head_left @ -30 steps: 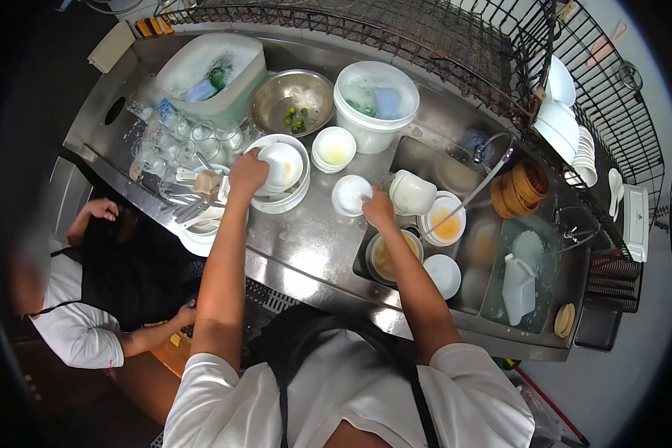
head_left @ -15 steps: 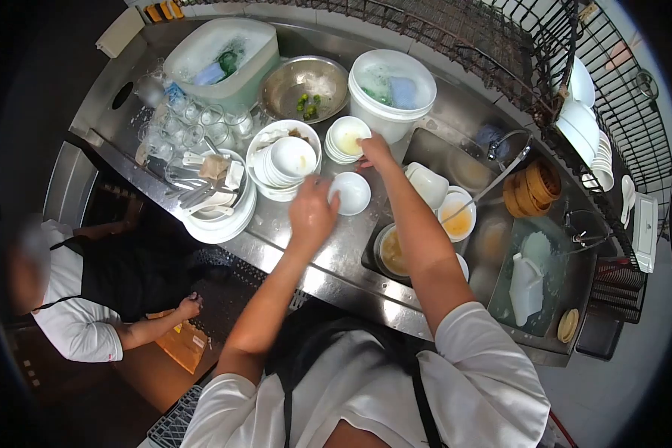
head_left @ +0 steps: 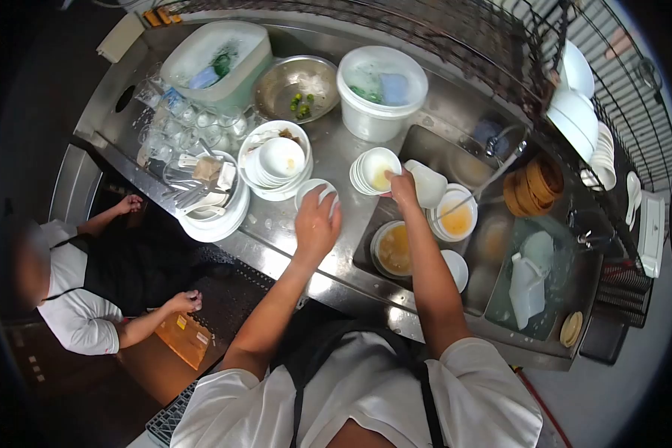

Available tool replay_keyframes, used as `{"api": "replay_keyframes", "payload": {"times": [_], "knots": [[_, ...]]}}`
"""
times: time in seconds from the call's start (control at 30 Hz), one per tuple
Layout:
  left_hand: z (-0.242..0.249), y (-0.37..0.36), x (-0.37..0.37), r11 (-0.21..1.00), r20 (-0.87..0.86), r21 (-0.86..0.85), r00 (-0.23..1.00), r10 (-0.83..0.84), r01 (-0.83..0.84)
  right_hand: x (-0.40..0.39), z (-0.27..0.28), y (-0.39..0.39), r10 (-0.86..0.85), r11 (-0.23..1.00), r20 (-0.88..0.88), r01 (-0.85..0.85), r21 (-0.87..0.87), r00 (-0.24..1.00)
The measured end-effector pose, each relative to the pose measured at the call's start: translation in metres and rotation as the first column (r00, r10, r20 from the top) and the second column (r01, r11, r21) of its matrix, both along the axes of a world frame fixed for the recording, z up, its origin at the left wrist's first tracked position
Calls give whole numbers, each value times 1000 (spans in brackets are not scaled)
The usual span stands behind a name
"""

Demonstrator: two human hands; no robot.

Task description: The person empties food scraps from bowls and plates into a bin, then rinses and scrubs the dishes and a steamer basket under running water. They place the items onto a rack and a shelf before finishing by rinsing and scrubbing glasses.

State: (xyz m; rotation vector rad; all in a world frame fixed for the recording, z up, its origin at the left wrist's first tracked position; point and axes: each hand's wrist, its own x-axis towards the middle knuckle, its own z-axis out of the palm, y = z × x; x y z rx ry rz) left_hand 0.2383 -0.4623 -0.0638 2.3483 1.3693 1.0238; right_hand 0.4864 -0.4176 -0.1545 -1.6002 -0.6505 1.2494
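My right hand [head_left: 403,190] grips the right rim of a tilted stack of small white bowls [head_left: 362,173], the front one with yellowish residue inside. The stack is near the left edge of the sink. My left hand [head_left: 318,230] is closed at the near rim of a single small white bowl [head_left: 311,196] on the steel counter, its fingers covering part of it. Left of that stands a large white bowl [head_left: 246,179] holding several smaller bowls and food scraps.
A white bucket [head_left: 377,123], a steel basin [head_left: 265,97] and a soapy tub [head_left: 246,84] line the back. Glasses [head_left: 175,134] and plates [head_left: 209,233] with cutlery are left. The sink [head_left: 444,142] holds dishes with yellow liquid. A co-worker [head_left: 89,299] stands left.
My right hand has moved the bowl stack right and nearer, to the sink's edge. The single bowl has shifted left, with my left hand now over it. The co-worker's far hand has come into view.
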Motion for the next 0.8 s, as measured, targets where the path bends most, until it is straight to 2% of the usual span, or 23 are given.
{"api": "replay_keyframes", "payload": {"times": [0.1, 0.17, 0.2, 0.3, 0.33, 0.4, 0.43, 0.47, 0.53, 0.57, 0.6, 0.63, 0.67, 0.7, 0.73, 0.77, 0.8], "knots": [[-11, 22, 71, 992, -46, -124, 999, -25, 19, 1, 2, -30, -157, 988, -169, 152, -37, 973], [-13, 31, 116, 942, -14, -335, 1000, -28, 22, 10, -1, -47, -219, 974, -390, 222, -36, 895], [-14, 31, 135, 899, -5, -437, 1000, -21, 16, 14, -2, -58, -225, 961, -464, 274, 41, 857], [-9, 17, 185, 863, -50, -504, 998, -34, 4, 52, -8, -89, -342, 931, -489, 361, -58, 802], [-19, 15, 202, 783, 36, -621, 999, -2, 24, 68, -4, -100, -342, 936, -425, 346, -71, 838], [-55, 10, 246, 425, 293, -893, 909, 297, 149, 116, 17, -123, -338, 941, -281, 324, -96, 898], [-75, 11, 268, 226, 352, -934, 809, 471, 275, 136, 24, -128, -330, 943, -196, 315, -105, 923], [-83, 11, 285, -18, 403, -893, 814, 418, 451, 155, 25, -128, -274, 951, -3, 271, -150, 962], [-93, 2, 315, -231, 497, -687, 677, 543, 689, 193, 29, -127, -99, 941, 370, 208, -267, 924], [-94, 0, 325, -323, 495, -535, 600, 629, 781, 204, 28, -129, 67, 971, 760, 134, -199, 647], [-98, -12, 333, -288, 538, -350, 443, 717, 891, 214, 26, -129, 160, 946, 780, 131, -297, 605], [-101, -18, 342, -247, 502, -336, 394, 770, 909, 205, 57, -125, 258, 910, 785, 132, -394, 563], [-106, -24, 348, -204, 459, -328, 344, 819, 922, 192, 81, -126, 238, 917, 826, 161, -364, 511], [-112, -28, 353, -161, 411, -326, 294, 863, 931, 193, 75, -135, 127, 975, 900, 116, -191, 416], [-118, -32, 359, -96, 437, -317, 235, 868, 943, 194, 66, -144, 0, 999, 944, 48, -16, 329], [-120, -35, 360, -75, 451, -317, 220, 865, 945, 191, 62, -154, -137, 988, 957, -38, 152, 255], [-121, -36, 360, -52, 466, -318, 204, 861, 947, 186, 59, -164, -177, 978, 906, -31, 204, 384]]}}
